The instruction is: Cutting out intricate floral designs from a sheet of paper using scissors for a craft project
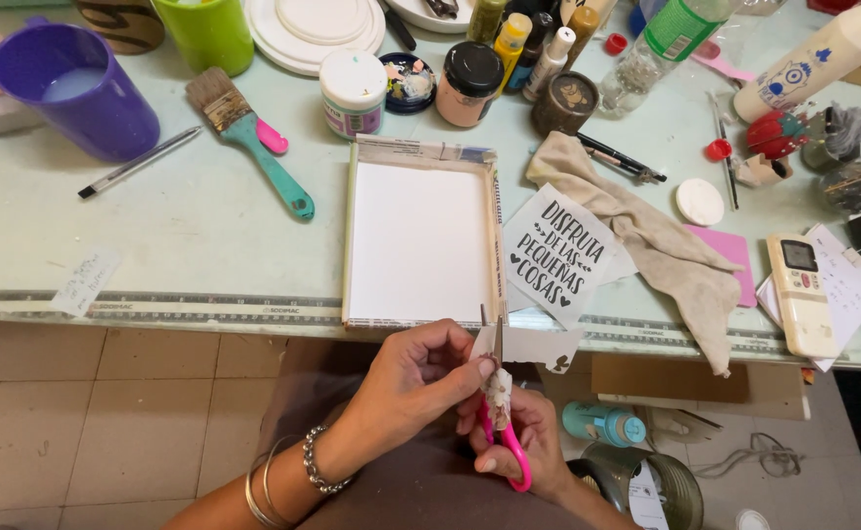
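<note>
Scissors [502,432], pink-handled w/ blades up, gripped in my right hand [523,442]; left hand [416,378] pinches white paper scrap [528,345] at the blades. White canvas [420,240] on table [156,226] just beyond, printed sheet [560,253] & beige rag [661,245] to its right.

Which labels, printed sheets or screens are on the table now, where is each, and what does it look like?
Printed sheet: right of the white canvas, tilted, white with black lettering.
Remote: right table edge, white, small grey screen.
Jar: above canvas, white lid, coloured label.
White bottle: top right, lying, blue figures.
Paper slip: left table edge, white, handwritten.
Notes: under the remote, white, clipped.
</note>
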